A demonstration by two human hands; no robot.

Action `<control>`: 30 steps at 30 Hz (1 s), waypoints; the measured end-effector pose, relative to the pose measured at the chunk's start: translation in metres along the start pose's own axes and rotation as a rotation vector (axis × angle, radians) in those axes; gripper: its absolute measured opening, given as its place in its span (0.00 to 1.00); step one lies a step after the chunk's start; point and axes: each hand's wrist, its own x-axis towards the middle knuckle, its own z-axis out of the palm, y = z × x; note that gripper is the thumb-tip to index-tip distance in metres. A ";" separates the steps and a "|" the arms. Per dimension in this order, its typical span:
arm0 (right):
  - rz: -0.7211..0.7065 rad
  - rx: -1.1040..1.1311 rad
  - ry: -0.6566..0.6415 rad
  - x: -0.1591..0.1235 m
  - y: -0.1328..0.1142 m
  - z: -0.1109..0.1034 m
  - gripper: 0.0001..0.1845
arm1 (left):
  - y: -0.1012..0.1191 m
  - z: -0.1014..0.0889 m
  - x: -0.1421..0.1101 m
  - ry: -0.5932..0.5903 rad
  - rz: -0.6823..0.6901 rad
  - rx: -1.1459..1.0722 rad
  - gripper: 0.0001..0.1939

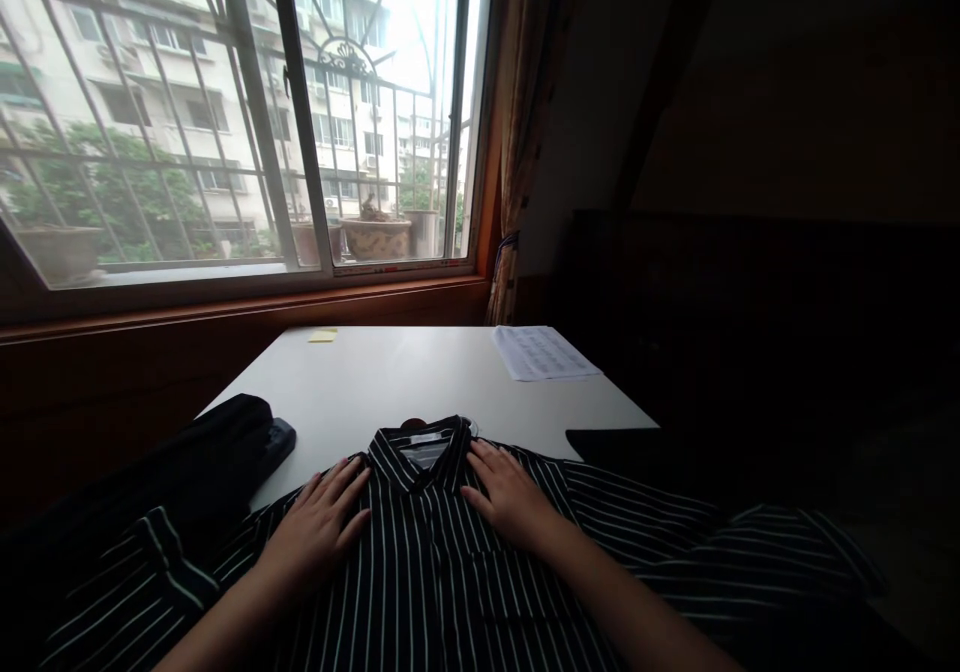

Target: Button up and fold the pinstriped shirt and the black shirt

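Note:
A black shirt with white stripes (405,562) lies spread front side up over the near part of the white table, its collar pointing to the window. Both sleeves reach out sideways, past the table's edges. My left hand (322,512) rests flat on the shirt's left shoulder, fingers stretched toward the collar. On the other shoulder, right beside the collar, my right hand (506,487) lies flat with its fingers extended. Neither hand grips the cloth. The shirt's lower part runs out of view at the bottom.
The white table (390,372) carries yellow sticky notes (323,335) at its far left and printed sheets (544,352) at its far right. Dark folded clothing (232,447) lies at the left edge, a black flat item (611,444) at the right. Behind stands a barred window (360,122).

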 end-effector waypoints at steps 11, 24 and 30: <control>0.044 -0.034 -0.043 -0.018 0.015 -0.002 0.40 | 0.032 -0.024 0.011 -0.047 -0.098 0.091 0.27; 0.025 -0.052 -0.081 -0.025 0.029 -0.012 0.41 | 0.044 0.002 0.042 -0.142 0.001 0.026 0.33; 0.123 -0.155 -0.033 -0.037 0.084 -0.021 0.39 | 0.037 -0.002 0.046 -0.172 0.037 0.062 0.33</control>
